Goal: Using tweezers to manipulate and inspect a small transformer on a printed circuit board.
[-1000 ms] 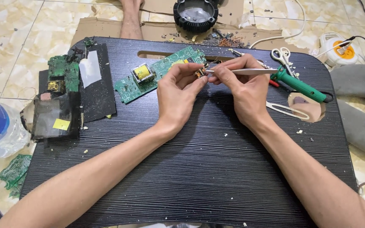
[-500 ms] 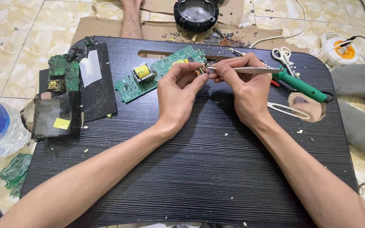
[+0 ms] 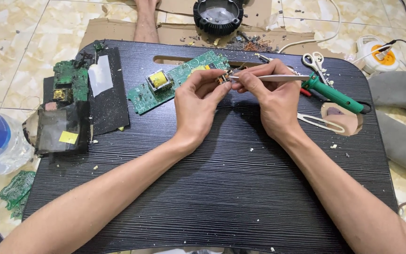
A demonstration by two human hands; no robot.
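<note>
Above the far middle of the black lap table (image 3: 222, 188), the left hand (image 3: 196, 106) pinches a small copper-wound component (image 3: 222, 77) between thumb and fingertips, fingers closed tight on it. The right hand (image 3: 271, 101) grips a soldering iron (image 3: 301, 82), fingers curled shut around its metal shaft. The iron's long axis runs from 4 o'clock, where its green handle lies, toward 9 o'clock, tip meeting the component. A green circuit board (image 3: 175, 82) lies at the hands' 10 o'clock, scissors (image 3: 313, 61) at 2 o'clock.
</note>
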